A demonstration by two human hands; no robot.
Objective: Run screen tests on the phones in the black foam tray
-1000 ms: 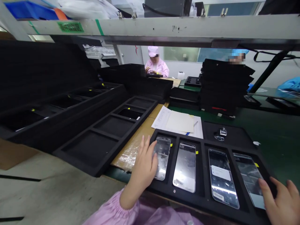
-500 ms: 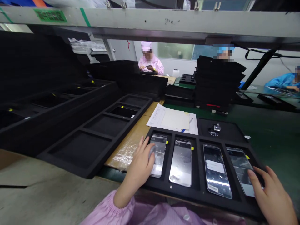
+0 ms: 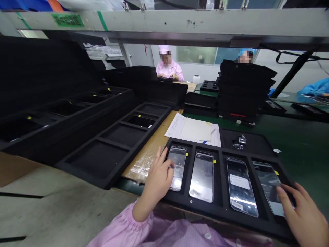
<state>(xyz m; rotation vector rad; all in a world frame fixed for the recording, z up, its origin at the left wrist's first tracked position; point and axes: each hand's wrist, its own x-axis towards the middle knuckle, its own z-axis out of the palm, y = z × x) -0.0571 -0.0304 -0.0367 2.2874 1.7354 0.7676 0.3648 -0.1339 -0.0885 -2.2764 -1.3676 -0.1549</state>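
Note:
My left hand [image 3: 158, 176] rests at the left end of a black foam tray [image 3: 220, 192]. Its fingers are apart, with one bent fingertip over the screen of the leftmost phone [image 3: 178, 171]. Beside that lies a second phone [image 3: 202, 176] with a pale, bright screen. A third phone [image 3: 241, 190] shows a white pop-up box. My right hand [image 3: 303, 209] lies over the tray's right end, fingers apart, thumb and fingertips at the edge of the rightmost phone [image 3: 268, 187]. Each phone sits face up in its own compartment, and neither hand lifts one.
Papers with a pen [image 3: 195, 130] lie behind the tray, near a small metal object [image 3: 239, 141]. At left stand another foam tray [image 3: 115, 151] holding one dark phone and an open black case [image 3: 64, 103]. Stacked black trays [image 3: 244, 92] rise behind; a shelf beam [image 3: 164, 24] crosses above.
The view has shifted slightly, so everything sits a little further right. My left fingers have bent somewhat over the leftmost phone. My right hand keeps its place by the rightmost phone.

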